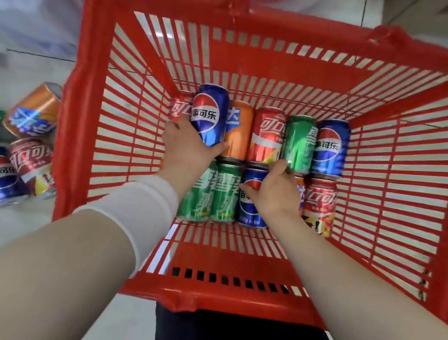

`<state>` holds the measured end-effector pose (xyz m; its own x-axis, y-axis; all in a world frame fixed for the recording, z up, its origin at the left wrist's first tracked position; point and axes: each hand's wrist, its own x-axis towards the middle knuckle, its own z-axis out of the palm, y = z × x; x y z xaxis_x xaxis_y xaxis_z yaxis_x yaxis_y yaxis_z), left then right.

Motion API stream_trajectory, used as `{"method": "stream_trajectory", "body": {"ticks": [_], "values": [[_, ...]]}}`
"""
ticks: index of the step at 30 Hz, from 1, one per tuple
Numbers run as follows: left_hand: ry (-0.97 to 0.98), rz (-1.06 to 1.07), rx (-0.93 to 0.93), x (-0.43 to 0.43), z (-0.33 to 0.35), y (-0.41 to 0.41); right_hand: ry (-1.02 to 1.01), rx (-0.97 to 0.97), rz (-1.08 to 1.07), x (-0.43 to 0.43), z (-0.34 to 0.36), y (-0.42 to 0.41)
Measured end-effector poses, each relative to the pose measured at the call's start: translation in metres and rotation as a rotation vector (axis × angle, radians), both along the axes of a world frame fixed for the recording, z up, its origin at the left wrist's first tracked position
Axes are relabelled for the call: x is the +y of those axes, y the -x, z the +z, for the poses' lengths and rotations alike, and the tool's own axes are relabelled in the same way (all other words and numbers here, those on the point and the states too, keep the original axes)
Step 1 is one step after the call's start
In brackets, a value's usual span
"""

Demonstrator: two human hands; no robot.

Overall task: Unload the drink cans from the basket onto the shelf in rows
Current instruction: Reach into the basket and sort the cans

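Currently, the left hand (189,151) is clamped on a blue cylindrical aluminium cola can (209,115) at the far-left corner of the red slatted plastic basket (220,298). The fingers wrap the can's near end and the thumb lies on its right side. The can sits above its neighbours, with its long axis running away from the person and its far end uppermost, so it appears free to lift straight out.

The remaining cans lie on their sides in two rows on the basket floor, long axes pointing near to far. The right hand (272,189) is over the middle of the near row. Its curled fingers reach the near end of a green cylindrical aluminium can (298,143) in the far row, and its thumb rests across a second blue can (251,201) below it. Whether either can is actually gripped cannot be determined.

The right hand is nearer to the centre and right-side cans; the left hand serves the left side. The shelf is not in view. Four loose cans (34,109) lie on the pale floor (6,233) outside the basket's left wall.
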<state>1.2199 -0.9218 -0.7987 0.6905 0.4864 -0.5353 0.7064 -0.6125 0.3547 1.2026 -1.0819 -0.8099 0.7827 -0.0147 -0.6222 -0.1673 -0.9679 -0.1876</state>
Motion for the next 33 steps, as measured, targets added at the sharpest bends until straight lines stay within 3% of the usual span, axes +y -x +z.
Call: {"method": "stream_trajectory", "body": {"ticks": [6, 12, 17, 23, 28, 33], "values": [[0.144, 0.2, -0.05, 0.004, -0.002, 0.0, -0.084, 0.032, -0.175, -0.004, 0.006, -0.002], [0.285, 0.194, -0.001, 0.012, 0.01, 0.001, -0.026, 0.151, -0.027, -0.017, 0.014, -0.006], [0.342, 0.246, 0.007, 0.014, 0.023, -0.003, -0.153, 0.165, -0.05, -0.011, 0.02, 0.004], [0.742, 0.354, 0.096, 0.027, 0.054, -0.002, -0.299, 0.116, -0.189, -0.028, 0.037, 0.012], [0.922, 0.466, 0.117, 0.027, 0.119, 0.042, -0.538, -0.017, -0.386, -0.047, 0.114, 0.025], [1.02, 0.527, 0.083, 0.01, 0.236, 0.108, -0.66, -0.03, -0.48, -0.058, 0.235, 0.046]]}}
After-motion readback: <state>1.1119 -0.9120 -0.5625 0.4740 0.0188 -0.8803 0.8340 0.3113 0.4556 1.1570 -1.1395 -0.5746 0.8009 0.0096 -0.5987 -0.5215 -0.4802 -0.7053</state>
